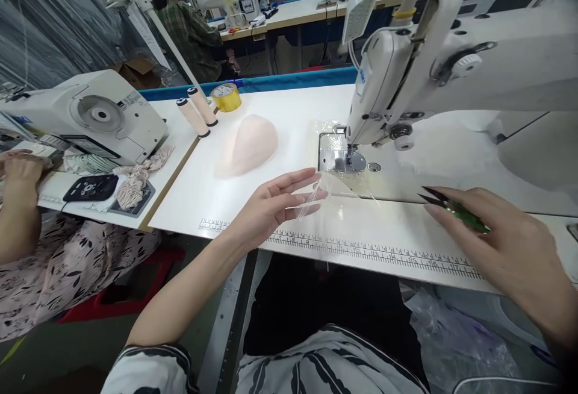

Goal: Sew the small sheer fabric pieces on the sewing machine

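Observation:
My left hand (266, 208) reaches over the table's front part, its fingers closed around a small sheer, whitish piece of fabric (335, 187). Loose threads hang from that piece, just in front of the sewing machine's metal needle plate (330, 162). On the right, my right hand (510, 240) grips green-handled thread snips (467, 217), dark blades pointing left and slightly apart. The snips are clear of the fabric. Above the plate stands the white sewing machine (379, 84). Further left on the tabletop lies a stack of sheer, pale pink pieces (253, 146).
Two pale pink thread cones (195, 114) and a yellow tape roll (226, 97) stand at the table's back left. A printed ruler (361, 250) runs along the front edge. At left, a co-worker's arm (20, 207) is by another sewing machine (90, 114). Another person (189, 32) sits behind.

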`<control>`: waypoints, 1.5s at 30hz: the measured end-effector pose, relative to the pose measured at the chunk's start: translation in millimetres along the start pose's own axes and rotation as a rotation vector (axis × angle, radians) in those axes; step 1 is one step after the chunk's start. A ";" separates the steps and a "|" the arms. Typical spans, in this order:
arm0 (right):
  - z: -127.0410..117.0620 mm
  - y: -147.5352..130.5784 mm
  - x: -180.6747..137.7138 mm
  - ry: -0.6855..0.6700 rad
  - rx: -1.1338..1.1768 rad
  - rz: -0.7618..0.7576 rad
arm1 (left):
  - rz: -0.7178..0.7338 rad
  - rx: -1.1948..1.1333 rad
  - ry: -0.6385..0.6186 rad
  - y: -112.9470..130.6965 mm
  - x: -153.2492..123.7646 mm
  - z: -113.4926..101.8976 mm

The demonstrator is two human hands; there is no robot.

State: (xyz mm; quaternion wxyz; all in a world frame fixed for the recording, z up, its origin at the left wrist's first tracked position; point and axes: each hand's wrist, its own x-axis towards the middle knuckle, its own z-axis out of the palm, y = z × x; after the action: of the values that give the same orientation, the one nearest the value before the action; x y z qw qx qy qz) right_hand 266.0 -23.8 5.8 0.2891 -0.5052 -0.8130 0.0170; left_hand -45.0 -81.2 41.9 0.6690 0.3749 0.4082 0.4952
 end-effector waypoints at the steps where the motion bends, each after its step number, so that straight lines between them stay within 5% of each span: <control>1: 0.3 -9.4 -2.8 0.012 0.053 -0.060 | 0.001 -0.009 -0.005 -0.4 0.0 1.7; 6: 1.0 -71.9 -14.7 0.096 0.046 -0.465 | -0.007 -0.040 -0.029 -4.8 -0.2 15.1; 12: 0.3 -108.2 -14.7 0.093 -0.117 -0.560 | -0.020 -0.049 -0.033 -6.0 1.3 30.2; 34: 2.9 -102.9 -8.3 0.115 -0.178 -0.522 | -0.023 -0.026 -0.043 -8.6 3.2 34.4; 45: 4.5 -51.0 -37.9 0.238 -0.096 -0.515 | -0.010 -0.017 0.020 -2.1 6.9 22.1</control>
State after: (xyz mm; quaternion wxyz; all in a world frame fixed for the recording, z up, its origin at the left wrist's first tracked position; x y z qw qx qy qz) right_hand 234.7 -79.1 1.2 0.3531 -0.2936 -0.8747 -0.1549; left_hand -22.7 -77.1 47.3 0.6704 0.3621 0.4126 0.4992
